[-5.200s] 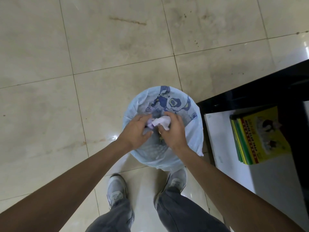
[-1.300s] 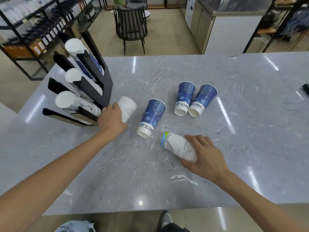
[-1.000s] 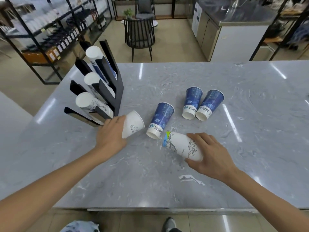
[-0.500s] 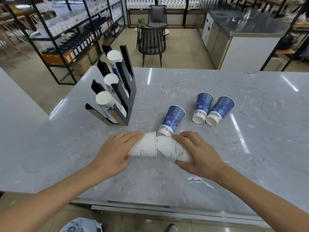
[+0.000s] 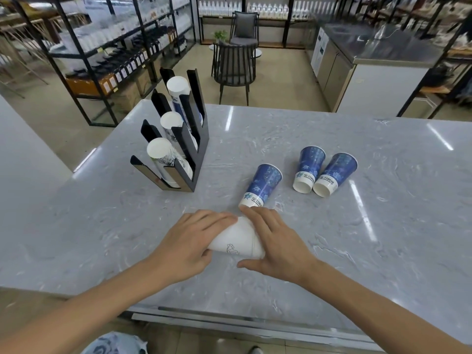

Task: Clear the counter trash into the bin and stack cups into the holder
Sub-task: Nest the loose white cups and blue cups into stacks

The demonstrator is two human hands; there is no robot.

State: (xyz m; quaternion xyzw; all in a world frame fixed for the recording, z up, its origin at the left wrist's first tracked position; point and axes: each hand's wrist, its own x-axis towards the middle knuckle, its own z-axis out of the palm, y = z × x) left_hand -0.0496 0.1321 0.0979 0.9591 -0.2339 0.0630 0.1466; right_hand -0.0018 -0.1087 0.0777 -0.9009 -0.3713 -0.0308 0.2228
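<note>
Two white paper cups (image 5: 236, 242), pushed together, are gripped by the left hand (image 5: 190, 244) and right hand (image 5: 274, 242) on the grey marble counter (image 5: 357, 226). They could be squashed if squeezed hard.

Cup holder (image 5: 178, 154) left on counter (image 5: 357, 238) — three lying cups (image 5: 263, 186) right of it.

The counter (image 5: 332, 251) is pale grey marble with white veining. Three blue cups (image 5: 263, 185) right of centre carry a lighter blue speckled pattern, with a white band and blue lettering at the base. The cup (image 5: 235, 241) at lower centre is white with a thin dark line drawing. The holder (image 5: 196, 159) at upper left is black, its cups (image 5: 163, 157) white with dark ink-like markings. At the bottom edge, the bin liner (image 5: 115, 344) is pale blue with darker blue shapes
</note>
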